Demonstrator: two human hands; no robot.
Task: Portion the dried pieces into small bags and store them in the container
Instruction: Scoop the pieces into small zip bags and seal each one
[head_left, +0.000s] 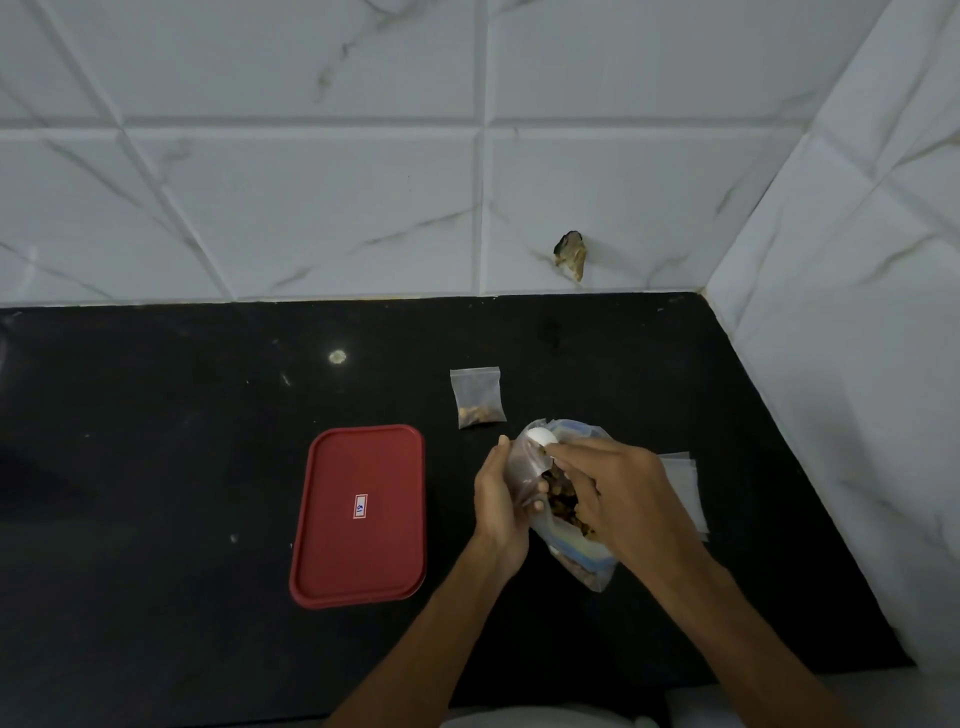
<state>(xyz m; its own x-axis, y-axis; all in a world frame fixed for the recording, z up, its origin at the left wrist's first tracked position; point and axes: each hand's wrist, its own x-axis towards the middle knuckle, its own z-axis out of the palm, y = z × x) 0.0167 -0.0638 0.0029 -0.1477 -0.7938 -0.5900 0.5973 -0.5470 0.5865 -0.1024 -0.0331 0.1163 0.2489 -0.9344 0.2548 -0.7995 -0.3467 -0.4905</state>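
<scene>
Black countertop (156, 467) below white marble tiles. Left hand (501, 501) curled round small bag (523, 470), pinching it upright. Right hand (621, 499) pressed close on its right, fingers closed on white scoop (540, 435) at the bag's mouth, over dried pieces (563, 501) in big bag (589, 569). Filled bag (478, 397) just beyond; red lid (358, 514) left; empty bags (683, 480) right.

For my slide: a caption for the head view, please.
Left hand holds a small bag; right hand reaches into dried pieces.
</scene>
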